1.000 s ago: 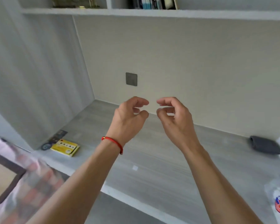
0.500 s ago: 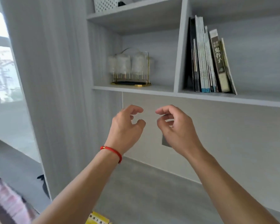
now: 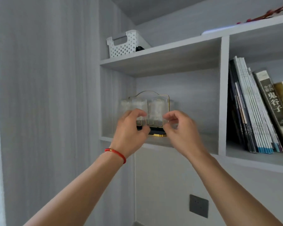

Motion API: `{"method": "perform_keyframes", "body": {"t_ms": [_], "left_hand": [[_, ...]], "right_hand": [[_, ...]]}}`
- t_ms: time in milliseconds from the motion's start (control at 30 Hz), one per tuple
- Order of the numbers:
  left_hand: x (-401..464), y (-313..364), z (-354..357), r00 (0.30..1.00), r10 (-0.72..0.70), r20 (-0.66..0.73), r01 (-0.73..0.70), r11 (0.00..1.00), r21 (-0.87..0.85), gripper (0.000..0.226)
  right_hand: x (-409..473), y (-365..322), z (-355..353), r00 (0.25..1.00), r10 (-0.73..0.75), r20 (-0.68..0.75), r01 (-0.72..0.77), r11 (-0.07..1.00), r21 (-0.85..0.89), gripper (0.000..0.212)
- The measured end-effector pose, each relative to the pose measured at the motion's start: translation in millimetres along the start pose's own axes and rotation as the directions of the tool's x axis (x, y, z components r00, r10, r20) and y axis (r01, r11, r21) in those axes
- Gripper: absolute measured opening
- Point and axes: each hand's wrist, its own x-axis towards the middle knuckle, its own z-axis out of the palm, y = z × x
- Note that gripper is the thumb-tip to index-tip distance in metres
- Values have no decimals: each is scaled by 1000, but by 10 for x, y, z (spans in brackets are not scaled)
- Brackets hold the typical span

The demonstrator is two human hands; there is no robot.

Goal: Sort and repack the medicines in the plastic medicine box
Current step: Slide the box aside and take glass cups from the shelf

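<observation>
A white perforated plastic box (image 3: pixel 127 44) stands on the top shelf at the upper left, well above both hands. My left hand (image 3: pixel 131 129), with a red string on its wrist, is raised in front of the lower shelf cubby, fingers curled and empty. My right hand (image 3: pixel 181 129) is level with it, fingers also curled around nothing. Both hands hover in front of a gold wire rack of glass cups (image 3: pixel 151 108); I cannot tell if they touch it. No medicine packs are in view.
A row of books (image 3: pixel 258 110) leans in the cubby to the right. A vertical divider (image 3: pixel 222 95) separates the cubbies. A dark wall socket (image 3: pixel 198 206) sits low on the back panel. A grey side panel (image 3: pixel 47 95) fills the left.
The view has swung upward from the desk surface to the shelves. Both hands rose with it, keeping the same curled, empty pose. The yellow medicine pack on the desk has left the frame.
</observation>
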Motion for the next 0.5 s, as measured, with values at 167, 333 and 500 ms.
{"method": "perform_keyframes", "body": {"t_ms": [167, 333, 500], "left_hand": [[510, -311, 134, 996, 91, 7, -91, 995, 48, 36], [900, -555, 193, 988, 147, 39, -150, 987, 64, 43], [1148, -719, 244, 981, 182, 69, -185, 982, 43, 40]], "right_hand": [[492, 187, 326, 998, 62, -14, -63, 988, -141, 27], [939, 201, 586, 989, 142, -41, -147, 932, -332, 51], [1248, 189, 835, 952, 295, -79, -301, 862, -408, 76]]}}
